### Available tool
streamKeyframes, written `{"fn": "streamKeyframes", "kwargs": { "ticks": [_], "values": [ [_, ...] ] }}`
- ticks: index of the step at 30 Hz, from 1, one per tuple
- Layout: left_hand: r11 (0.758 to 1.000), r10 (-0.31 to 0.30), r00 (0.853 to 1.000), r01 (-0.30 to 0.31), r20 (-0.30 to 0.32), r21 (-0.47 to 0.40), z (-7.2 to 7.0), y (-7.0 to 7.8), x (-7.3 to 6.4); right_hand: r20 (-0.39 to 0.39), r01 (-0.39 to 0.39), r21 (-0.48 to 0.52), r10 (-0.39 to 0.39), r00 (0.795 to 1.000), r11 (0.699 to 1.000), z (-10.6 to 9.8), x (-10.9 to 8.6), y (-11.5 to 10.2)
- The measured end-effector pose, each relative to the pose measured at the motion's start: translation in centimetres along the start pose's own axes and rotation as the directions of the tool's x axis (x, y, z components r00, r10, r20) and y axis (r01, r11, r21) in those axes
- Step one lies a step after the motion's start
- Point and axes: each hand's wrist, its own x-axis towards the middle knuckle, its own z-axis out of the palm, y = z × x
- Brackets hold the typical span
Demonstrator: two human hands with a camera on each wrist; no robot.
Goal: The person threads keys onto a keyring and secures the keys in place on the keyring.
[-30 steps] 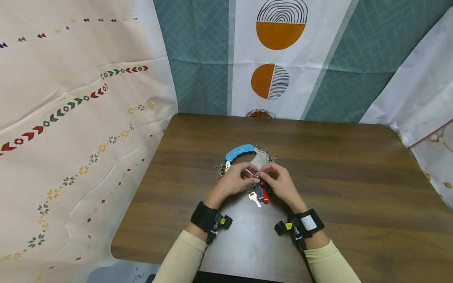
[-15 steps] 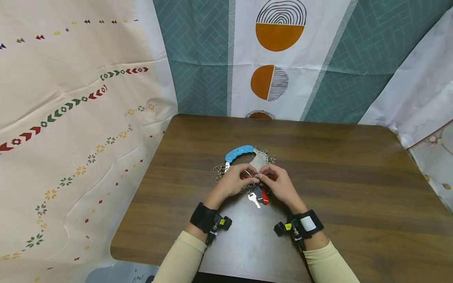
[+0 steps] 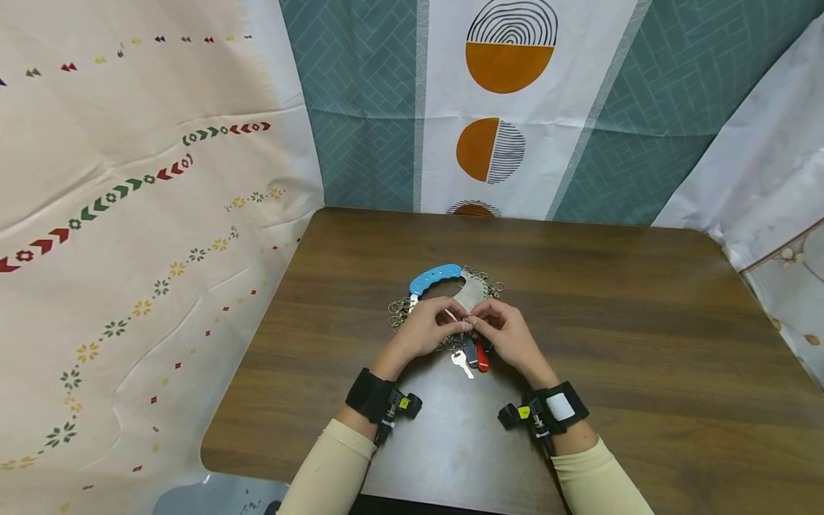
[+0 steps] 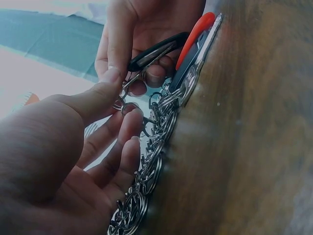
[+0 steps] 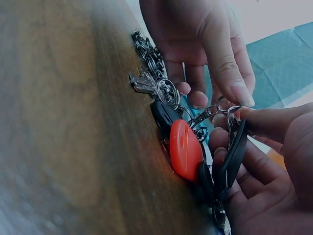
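Observation:
A large hoop-shaped key holder with a blue grip (image 3: 436, 277) and a flat metal plate (image 3: 473, 290) lies on the table, fringed with small clips and rings. My left hand (image 3: 425, 327) pinches a split ring (image 4: 128, 106) at the end of one short chain, between thumb and fingers. Close against it, my right hand (image 3: 505, 325) pinches the ring of a black-headed key (image 5: 234, 154); fingertips partly cover where the two rings meet. Below the hands hang a silver key (image 3: 461, 362), a dark-headed key (image 3: 472, 352) and a red-headed key (image 3: 483, 355).
The brown wooden table (image 3: 631, 343) reaches out around the hands. Behind it hangs a teal and white patterned curtain (image 3: 367, 107), with a cream patterned cloth (image 3: 161, 236) on the left. A row of linked rings (image 4: 142, 191) runs along the holder's edge beside the left fingers.
Both hands stay at the same spot, with only slight shifts of the fingertips at the rings. The holder and the keys show almost no movement.

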Motion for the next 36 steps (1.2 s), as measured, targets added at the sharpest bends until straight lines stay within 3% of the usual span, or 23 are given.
{"fn": "streamKeyframes", "kwargs": {
  "ticks": [6, 13, 23, 36],
  "values": [
    [1.000, -0.016, 1.000, 0.016, 0.020, -0.024, 0.0, 0.0, -0.1, -0.005, 0.011, -0.035, -0.011, 1.000, 0.999, 0.1, 0.1, 0.0],
    [1.000, -0.005, 1.000, 0.006, 0.029, -0.030, -0.1, 0.1, -0.1, -0.026, -0.004, -0.057, 0.002, 1.000, 0.998, 0.0, 0.7, 3.5],
    [1.000, 0.001, 1.000, -0.001, 0.022, -0.019, -0.2, 0.2, -0.2, 0.007, 0.008, -0.051, -0.007, 1.000, 0.999, 0.0, 0.0, -0.3],
    [1.000, 0.002, 1.000, -0.002, 0.031, 0.014, -0.2, 0.1, -0.3, 0.005, -0.001, -0.079, 0.001, 1.000, 0.997, 0.2, 0.0, 0.4]
  ]
}}
